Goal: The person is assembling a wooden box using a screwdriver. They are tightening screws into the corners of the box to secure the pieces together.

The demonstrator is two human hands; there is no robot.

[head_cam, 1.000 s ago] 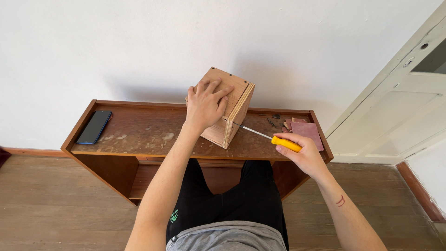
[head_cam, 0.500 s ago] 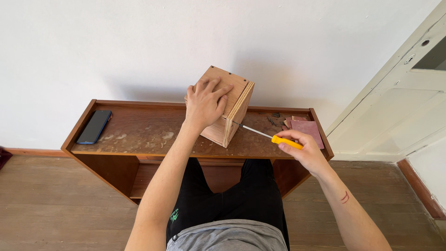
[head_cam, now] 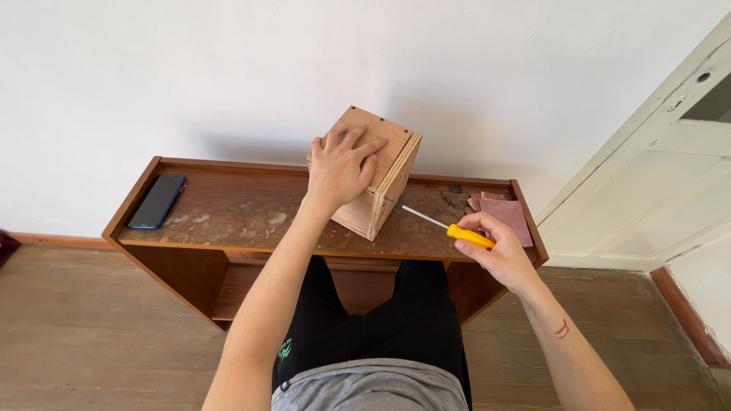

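A pale plywood box [head_cam: 384, 171], yellow-handled screwdriver [head_cam: 457, 231], reddish sandpaper [head_cam: 509, 219], blue-edged black phone [head_cam: 157, 201], brown table [head_cam: 228, 228].

Screwdriver [head_cam: 445, 227]: its yellow handle has been brought slightly closer to the wooden box [head_cam: 381, 171] than a second ago, the shaft tip now set against the box's right face.
Right hand [head_cam: 499, 251]: shifted a little leftward and up along with the handle, which is gripped as before.
Camera view: barely altered.
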